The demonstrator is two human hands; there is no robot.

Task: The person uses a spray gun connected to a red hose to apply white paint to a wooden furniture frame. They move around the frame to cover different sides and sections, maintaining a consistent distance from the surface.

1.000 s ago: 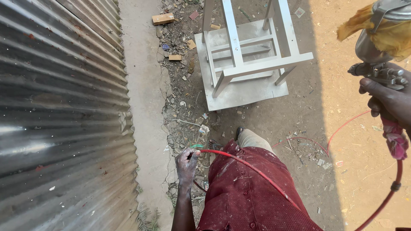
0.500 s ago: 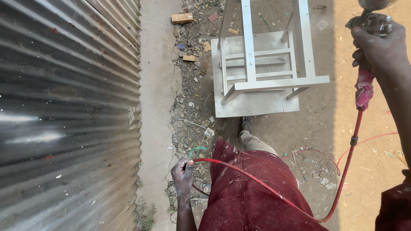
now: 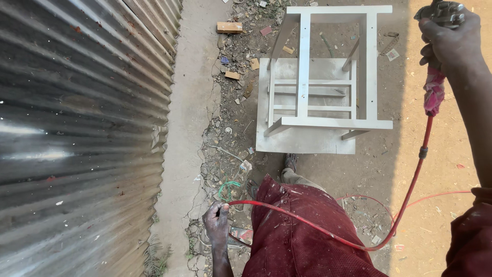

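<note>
left hand [image 3: 217, 223] closed round thin red rubber hose [image 3: 328, 233] low by dusty maroon apron [image 3: 302, 236], right hand [image 3: 447, 32] gripping metal spray gun [image 3: 441, 11] up high, white-painted wooden frame [image 3: 323, 82] inverted on gritty dirt ground [image 3: 379, 169] beside corrugated metal sheeting [image 3: 77, 128]

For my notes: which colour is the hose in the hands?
Red hose, seen clearly in the head view.

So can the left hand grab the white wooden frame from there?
Probably not: the left hand is shut on the red hose low beside the leg, and the white wooden frame stands well ahead.
</note>
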